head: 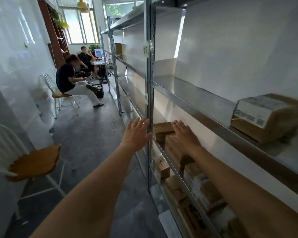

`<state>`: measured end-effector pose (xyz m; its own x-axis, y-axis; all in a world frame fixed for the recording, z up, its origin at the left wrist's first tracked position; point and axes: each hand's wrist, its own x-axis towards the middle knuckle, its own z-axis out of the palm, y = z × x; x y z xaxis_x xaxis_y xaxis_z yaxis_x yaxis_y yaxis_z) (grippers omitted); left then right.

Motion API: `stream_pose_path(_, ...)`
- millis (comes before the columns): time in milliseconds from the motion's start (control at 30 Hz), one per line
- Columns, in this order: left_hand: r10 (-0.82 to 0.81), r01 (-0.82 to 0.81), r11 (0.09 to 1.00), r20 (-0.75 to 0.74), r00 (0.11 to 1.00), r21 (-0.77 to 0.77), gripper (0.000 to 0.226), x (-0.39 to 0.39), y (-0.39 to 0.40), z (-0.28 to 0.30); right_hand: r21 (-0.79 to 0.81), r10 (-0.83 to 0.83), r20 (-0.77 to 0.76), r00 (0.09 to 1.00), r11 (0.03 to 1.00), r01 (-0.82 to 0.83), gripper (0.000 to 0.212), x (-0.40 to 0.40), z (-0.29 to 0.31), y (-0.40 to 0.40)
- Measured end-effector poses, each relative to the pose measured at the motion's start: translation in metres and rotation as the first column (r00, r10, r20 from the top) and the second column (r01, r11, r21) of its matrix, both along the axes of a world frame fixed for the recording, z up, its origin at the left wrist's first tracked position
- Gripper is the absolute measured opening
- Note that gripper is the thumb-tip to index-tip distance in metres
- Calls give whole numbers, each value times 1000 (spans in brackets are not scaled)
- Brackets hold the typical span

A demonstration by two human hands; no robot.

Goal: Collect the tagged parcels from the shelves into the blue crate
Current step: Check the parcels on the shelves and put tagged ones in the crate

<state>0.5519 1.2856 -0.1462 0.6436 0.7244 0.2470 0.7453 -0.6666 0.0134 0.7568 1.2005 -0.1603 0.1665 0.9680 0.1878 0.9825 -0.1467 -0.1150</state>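
While both arms reach shelf, left hand and right hand splayed, grasping nothing.

Small stockroom / parcel depot w/ office corner. Long run of metal shelving from 12 to 4 o'clock, paper tags taped to the upright. Cardboard parcel w/ shipping label at 3 o'clock; more boxes on lower tiers, 5 o'clock. Narrow aisle, bare concrete floor. At 11 o'clock, desk w/ monitor, two seated people, window behind. Wire chairs along the white wall, 8–10 o'clock. Black crate on the floor by the shelves.
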Motion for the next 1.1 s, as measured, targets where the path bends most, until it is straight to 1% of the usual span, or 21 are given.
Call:
stream_pose_path(167,-77,77,997,-7,997,-18,67,12,89,9,2,-115,-136,984,993,116,62,8,-6,72)
stream_pose_path(267,-146,146,989,3,989,-23,66,35,130,9,-11,-168,-167,972,986,168,63,15,-13,107)
stream_pose_path(367,-216,215,974,-7,976,-65,67,62,161,-1,-61,-236,-166,957,972,229,65,25,-18,142)
stream_pose_path(467,-266,265,959,5,964,-102,69,91,196,-18,-70,-289,-196,937,957,281,64,41,-27,177)
stream_pose_path(567,-294,291,946,-1,956,-142,69,118,233,-35,-87,-333,-274,902,943,322,64,60,-46,214)
stream_pose_path(633,-315,307,935,-18,949,-180,68,133,255,-44,-109,-389,-367,845,920,377,66,70,-58,236)
stream_pose_path(700,-333,319,924,-34,942,-210,67,148,277,-52,-122,-445,-422,790,891,437,67,77,-73,257)
stream_pose_path(767,-339,323,911,-18,941,-256,68,162,298,-60,-133,-497,-472,728,857,498,66,81,-88,276)
stream_pose_path(867,-370,349,875,2,929,-336,68,182,318,-76,-140,-554,-570,607,793,592,62,79,-112,297)
stream_pose_path(900,-375,346,861,-5,927,-373,68,187,324,-82,-143,-570,-585,577,773,618,60,79,-121,303)
stream_pose_path(933,-380,343,843,-8,925,-415,67,195,331,-91,-139,-587,-571,574,758,637,58,78,-131,309)
stream_pose_path(1000,-390,345,805,8,921,-483,66,209,341,-103,-132,-653,-533,538,692,710,53,77,-149,317)
stream_pose_path(1067,-384,333,756,30,923,-563,62,222,348,-113,-143,-692,-577,433,608,781,59,70,-158,322)
stream_pose_path(1100,-359,314,711,58,931,-629,58,226,350,-117,-144,-712,-586,387,561,815,62,65,-162,324)
